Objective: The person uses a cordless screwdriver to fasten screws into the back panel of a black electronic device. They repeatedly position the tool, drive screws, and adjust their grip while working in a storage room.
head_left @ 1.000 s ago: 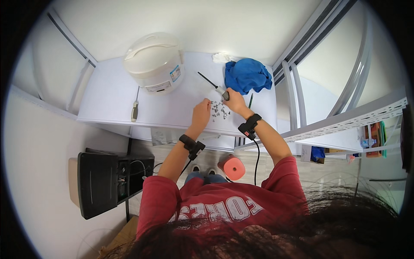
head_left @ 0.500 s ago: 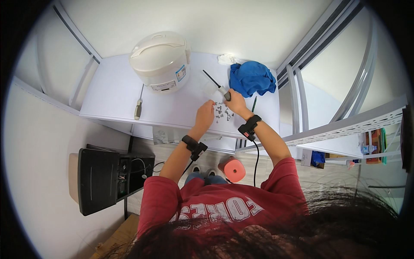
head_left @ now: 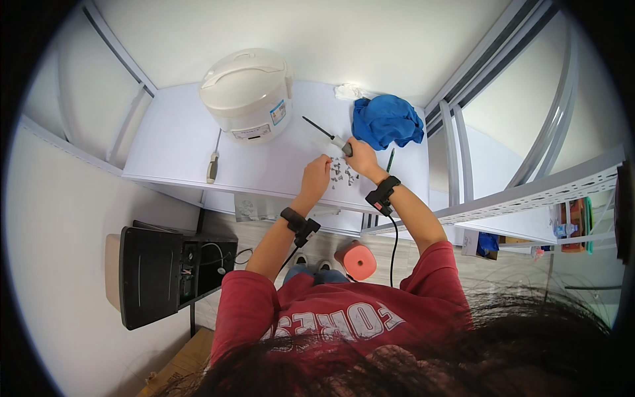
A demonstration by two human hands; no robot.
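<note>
My right hand (head_left: 362,160) is closed around the grey handle of a screwdriver (head_left: 342,143), whose dark shaft points to the far left, over the white tabletop (head_left: 264,173). My left hand (head_left: 316,175) is beside it with the fingertips pinched together; whatever is between them is too small to make out. Between and below the two hands lie several small grey metal pieces (head_left: 338,175) that look like screws. Another screwdriver (head_left: 212,167) with a grey handle rests on the left of the table. Beyond it stands a white rice cooker (head_left: 245,92), lid down.
A crumpled blue cloth (head_left: 385,120) lies at the back right, with a white crumpled piece (head_left: 349,91) beside it. A thin dark green stick-like thing (head_left: 391,159) is near my right wrist. Metal frame posts (head_left: 456,152) rise at the right. A pink stool (head_left: 358,260) stands below.
The shaft of the screwdriver in my right hand has swung a little to the left and toward me. My left hand has barely shifted.
</note>
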